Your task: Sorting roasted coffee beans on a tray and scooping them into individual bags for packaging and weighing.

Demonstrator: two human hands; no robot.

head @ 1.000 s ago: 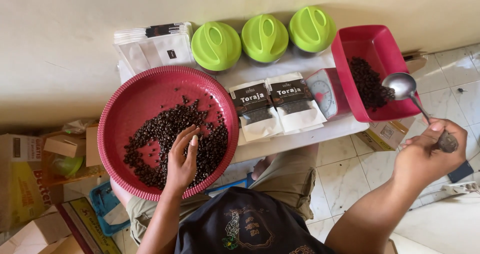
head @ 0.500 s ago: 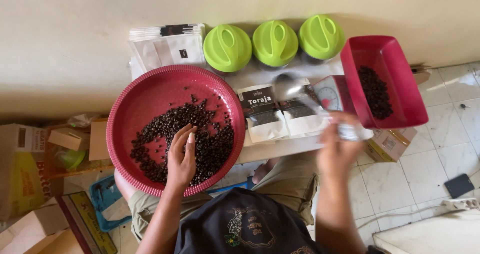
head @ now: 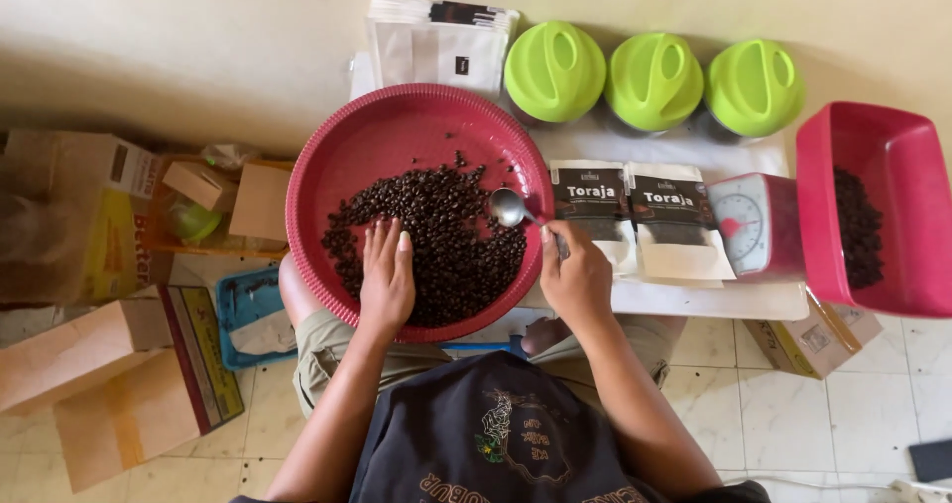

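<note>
A round red woven tray (head: 397, 126) rests on my lap and holds a heap of dark coffee beans (head: 446, 235). My left hand (head: 385, 275) lies flat on the beans at the tray's near side, fingers together. My right hand (head: 575, 280) grips the handle of a metal spoon (head: 510, 206), whose bowl sits over the beans at the right of the tray.
On a low white table stand three green-lidded jars (head: 654, 81), a stack of white pouches (head: 436, 42), two black-and-white pouches (head: 635, 215), a small red scale (head: 754, 225) and a red tub (head: 892, 166) with more beans. Cardboard boxes (head: 109, 364) crowd the floor at left.
My right hand has swung the spoon from the red tub at right across the table to the round tray. My left hand has stayed on the beans.
</note>
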